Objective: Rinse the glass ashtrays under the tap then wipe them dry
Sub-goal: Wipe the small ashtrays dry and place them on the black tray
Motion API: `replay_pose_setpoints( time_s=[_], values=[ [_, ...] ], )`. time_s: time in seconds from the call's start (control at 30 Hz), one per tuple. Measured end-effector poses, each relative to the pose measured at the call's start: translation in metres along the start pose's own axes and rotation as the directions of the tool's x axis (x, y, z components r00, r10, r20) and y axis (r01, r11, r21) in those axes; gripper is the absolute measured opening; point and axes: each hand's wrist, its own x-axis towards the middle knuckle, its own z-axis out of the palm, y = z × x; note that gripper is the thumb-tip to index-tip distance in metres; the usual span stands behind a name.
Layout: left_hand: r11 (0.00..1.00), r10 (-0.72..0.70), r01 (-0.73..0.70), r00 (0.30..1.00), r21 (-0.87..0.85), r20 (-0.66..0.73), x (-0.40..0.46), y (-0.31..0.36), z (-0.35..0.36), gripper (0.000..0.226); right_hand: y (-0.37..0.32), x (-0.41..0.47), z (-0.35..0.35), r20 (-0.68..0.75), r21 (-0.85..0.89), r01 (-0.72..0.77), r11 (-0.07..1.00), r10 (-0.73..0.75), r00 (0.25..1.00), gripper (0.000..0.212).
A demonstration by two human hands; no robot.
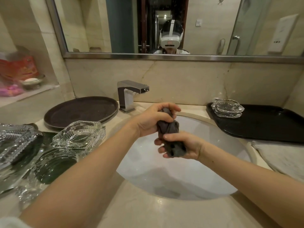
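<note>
Taking the sink as the landmark and going L to R. Far left of the sink, on the counter, lies a jumble of cut-glass ashtrays over a dark mat or tray; they look wet, so prob the pile waiting for rinse or wipe (can't tell which). Behind them, left-rear of the sink, sits a round dark tray, nothing on it. The tap stands at the sink's back-left edge w/ its spout reaching toward the bowl; no water visible running.

Over the bowl itself both hands work a dark grey cloth. The left hand grips the upper end, fingers curled tight round the twist. The right hand holds the lower end, fingers wrapped under it and thumb across the top. The cloth is twisted like a rope between them, so I judge it's being wrung out, held above the basin so the drips fall in, not on the counter.

Right-rear of the sink, a black rectangular tray carries two clear ashtrays stacked at its near-left corner; likely the done ones, set apart from the wet lot. A pale towel lies on the counter just right of the sink, below that tray
</note>
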Motion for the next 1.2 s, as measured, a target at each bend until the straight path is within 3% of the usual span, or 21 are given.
replay_pose_setpoints(
  time_s=[0.07, 0.1, 0.23, 0.4, 0.53, 0.73, 0.83, 1.2],
  values=[
    [0.991, -0.012, 0.008, 1.0, 0.13, 0.024, -0.001, 0.0, 0.003, 0.027, 0.0, -0.002, 0.006, -0.127, -0.087, -0.004, 0.996, -0.007, 0.992, 0.016],
    [0.98, -0.018, 0.013, 1.0, 0.201, 0.024, -0.001, -0.001, 0.005, 0.024, 0.001, -0.001, 0.008, -0.168, -0.115, -0.041, 0.993, 0.021, 0.985, 0.01],
    [0.903, 0.023, 0.041, 0.99, 0.428, -0.142, 0.003, -0.011, 0.016, 0.021, 0.012, 0.012, 0.01, -0.27, -0.19, -0.152, 0.97, 0.097, 0.958, 0.019],
    [0.861, 0.147, 0.096, 0.893, 0.5, -0.425, 0.016, -0.031, 0.023, 0.02, 0.013, 0.025, 0.01, -0.479, -0.386, -0.233, 0.892, 0.022, 0.878, 0.034],
    [0.77, 0.237, 0.209, 0.784, 0.603, -0.573, 0.025, -0.037, 0.028, 0.049, 0.018, 0.038, 0.01, -0.578, -0.517, -0.261, 0.815, -0.108, 0.809, 0.021],
    [0.761, 0.275, 0.288, 0.668, 0.581, -0.691, 0.035, -0.034, 0.025, 0.048, 0.015, 0.047, 0.001, -0.517, -0.797, -0.267, 0.541, -0.385, 0.764, 0.017],
    [0.764, 0.287, 0.302, 0.633, 0.57, -0.719, 0.037, -0.033, 0.022, 0.047, 0.014, 0.053, -0.003, -0.478, -0.853, -0.275, 0.443, -0.451, 0.754, 0.011],
    [0.757, 0.317, 0.298, 0.612, 0.582, -0.725, 0.041, -0.038, 0.016, 0.049, 0.015, 0.061, -0.008, -0.459, -0.871, -0.27, 0.411, -0.482, 0.747, 0.011]
  ],
)
